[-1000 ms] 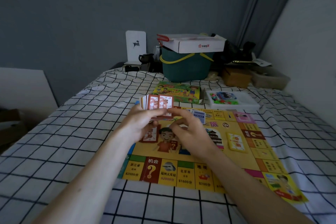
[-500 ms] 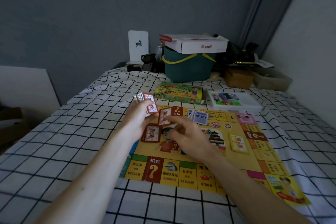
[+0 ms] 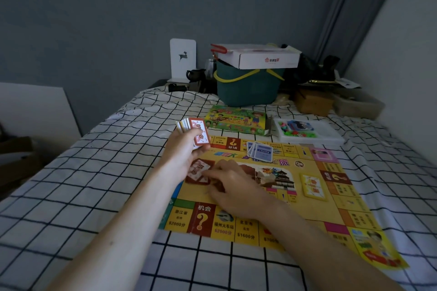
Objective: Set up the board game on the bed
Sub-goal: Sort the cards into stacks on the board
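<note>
Since the board (image 3: pixel 279 198) is only paper lying on a soft checked bedsheet (image 3: pixel 71 196), the nearest thing that could bite me is my own forearms: they cross its near edge, and I reckon one lazy drag would slide or crease the whole sheet and shift everything on it.

A bit further in, my right hand (image 3: pixel 233 188) is down on the board with the fingers reaching onto the red pile (image 3: pixel 198 171) I'm building. Can't honestly tell whether they're pinching a card or just pressing it flat, it's blurry there. If I lift off carelessly a card could stick to a fingertip and come away, or the pile skews, since it's already a bit crooked.

Just past that, my left hand (image 3: pixel 186 149) is curled around the rest of the deck (image 3: pixel 192 133), thumb across the top card. The stack is fanned out at the back, so a loose squeeze and I'd guess they spill onto the bed.

Further on, the blue cards (image 3: pixel 259 152) lie splayed near the far edge and the yellow cards (image 3: pixel 313 186) off to the right. Both are within reach of an elbow swing.

Beyond the board sit the game box (image 3: pixel 235 120) and the white tray of pieces (image 3: pixel 307 131), and any bounce of the mattress could tip those little bits out. Behind them is the green basket (image 3: pixel 248 87).
</note>
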